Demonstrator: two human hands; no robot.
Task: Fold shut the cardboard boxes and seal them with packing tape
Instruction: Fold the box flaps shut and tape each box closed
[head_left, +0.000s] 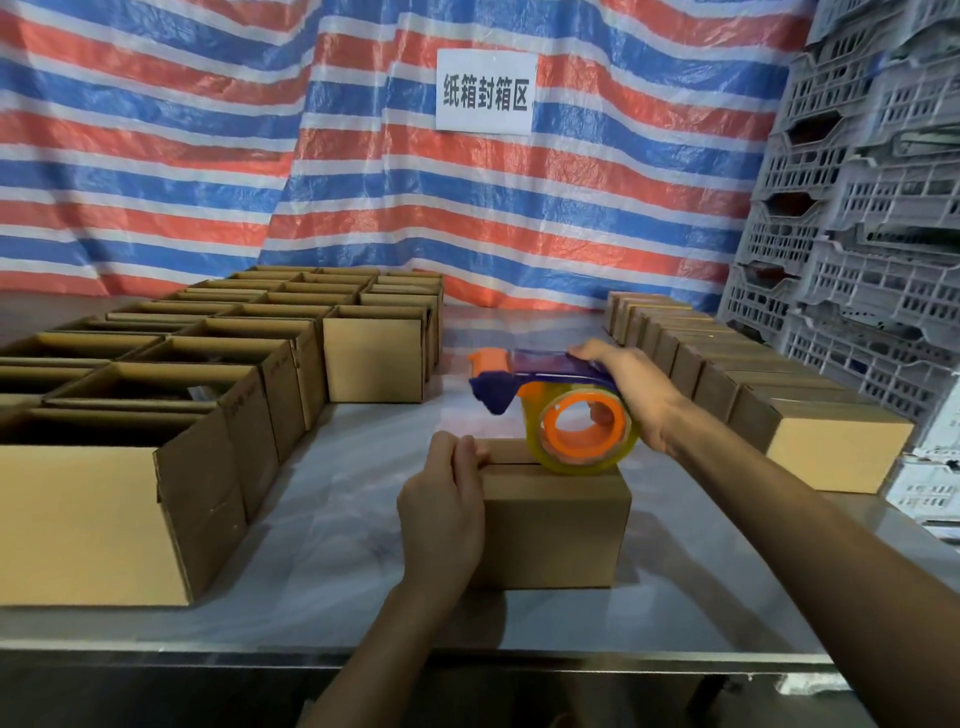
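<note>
A small cardboard box (550, 525) with its flaps folded shut stands in the middle of the table. My left hand (441, 514) holds its left side, fingers curled over the top left edge. My right hand (631, 392) grips a blue and orange tape dispenser (545, 395) holding a roll of clear tape (584, 434). The roll rests on the box's top at its right part, and the dispenser's nose points left, above the far edge.
Several open boxes (171, 395) fill the table's left side in rows. A row of closed boxes (753, 395) runs along the right. Grey plastic crates (857, 208) are stacked at the far right. A striped tarp (260, 156) with a white sign hangs behind.
</note>
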